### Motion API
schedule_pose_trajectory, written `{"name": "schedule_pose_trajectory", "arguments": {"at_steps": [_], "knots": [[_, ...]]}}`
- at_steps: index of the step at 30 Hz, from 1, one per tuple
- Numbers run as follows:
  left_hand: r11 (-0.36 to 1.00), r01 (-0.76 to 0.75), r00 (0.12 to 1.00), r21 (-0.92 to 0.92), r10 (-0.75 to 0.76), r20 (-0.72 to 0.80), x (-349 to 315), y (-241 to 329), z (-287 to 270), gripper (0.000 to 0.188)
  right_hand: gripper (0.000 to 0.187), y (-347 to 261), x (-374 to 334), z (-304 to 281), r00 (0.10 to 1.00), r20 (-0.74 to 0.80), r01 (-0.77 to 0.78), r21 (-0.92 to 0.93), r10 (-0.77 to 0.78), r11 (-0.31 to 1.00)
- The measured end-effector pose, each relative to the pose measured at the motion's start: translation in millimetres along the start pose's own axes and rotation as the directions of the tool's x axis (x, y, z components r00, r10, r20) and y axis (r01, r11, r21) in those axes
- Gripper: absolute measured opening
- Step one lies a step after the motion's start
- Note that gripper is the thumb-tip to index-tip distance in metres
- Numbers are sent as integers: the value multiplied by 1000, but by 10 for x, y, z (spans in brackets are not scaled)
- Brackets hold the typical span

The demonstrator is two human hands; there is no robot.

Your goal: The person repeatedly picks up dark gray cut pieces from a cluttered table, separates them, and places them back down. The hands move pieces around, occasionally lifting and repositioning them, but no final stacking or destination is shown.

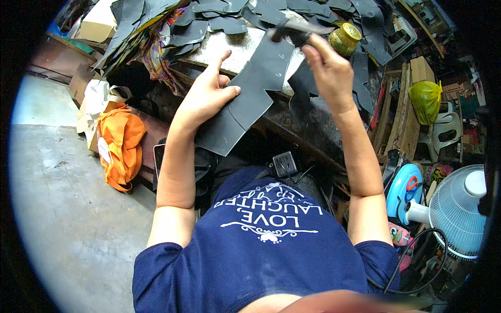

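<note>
A long black sheet piece (255, 86) with notched edges and small white markings lies slanted, its far end on a pale work slab (222, 49) and its near end over my lap. My left hand (209, 91) grips its left edge, thumb on top and index finger stretched forward; the other fingers are partly hidden. My right hand (331, 73) is closed around a dark tool that looks like a hammer (284, 32), its head over the piece's far end. Part of the tool is blurred. A yellow jar (344, 39) stands just beyond my right hand.
More cut black pieces (227, 25) lie across the far bench, with a tall stack (128, 31) at left. An orange bag (121, 141) is left of my arm. At right are a fan (459, 208), a blue round object (404, 188) and a yellow plastic bag (425, 101).
</note>
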State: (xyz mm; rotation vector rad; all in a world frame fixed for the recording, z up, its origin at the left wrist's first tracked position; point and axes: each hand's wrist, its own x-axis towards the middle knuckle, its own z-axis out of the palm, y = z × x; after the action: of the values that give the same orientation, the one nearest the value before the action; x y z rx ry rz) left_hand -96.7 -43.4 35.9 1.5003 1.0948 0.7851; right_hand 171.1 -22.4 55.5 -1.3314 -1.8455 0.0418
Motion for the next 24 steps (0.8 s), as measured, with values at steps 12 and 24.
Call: {"name": "schedule_pose_trajectory", "arguments": {"at_steps": [12,24], "knots": [[999,-13,1000,-32,14,19,135,-92,2,80,36,132,-115,-156,928,224,-204,-358,296,911],[921,-32,992,389,76,-98,212,-89,87,72,28,57,34,377,978,208,63,-283,-3,957]]}}
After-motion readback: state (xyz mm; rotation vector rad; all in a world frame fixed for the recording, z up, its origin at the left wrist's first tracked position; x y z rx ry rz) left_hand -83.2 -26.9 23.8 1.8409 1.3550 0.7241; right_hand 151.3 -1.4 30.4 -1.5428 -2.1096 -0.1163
